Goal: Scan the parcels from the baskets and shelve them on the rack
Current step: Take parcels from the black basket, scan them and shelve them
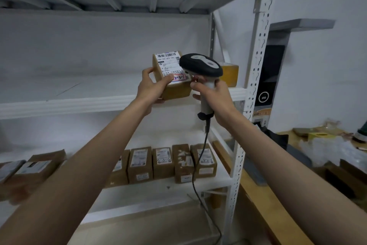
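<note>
Towering over the whole scene is the white rack (256, 78), its middle shelf (79, 103) level with the person's raised arms and its lower shelf (208, 183) carrying a row of brown boxes (164, 162) standing side by side with their labels facing out. Off to the right, outside the rack's upright, a cluttered wooden bench (264, 197) runs along the wall. One more small carton (230, 75) sits at the far right end of the middle shelf, partly hidden behind the scanner. Held up in front of that shelf is the parcel (172, 80), a small brown box gripped by the left hand (151, 88), thumb pressed on its white label (168, 66) and fingers wrapped round the far side and underneath. The right hand (212, 96) is clenched around the handle of the scanner (201, 65), whose dark head sits just beside the parcel, nearly touching its label. From where I stand, the risk is a missed read: the scanner looks very close to the label and the thumb lies near the marked red sticker (179, 77), so the barcode at the top edge may not be caught. The dangling cable (200, 157) hangs in front of the lower row and could snag a box when the arm swings.
</note>
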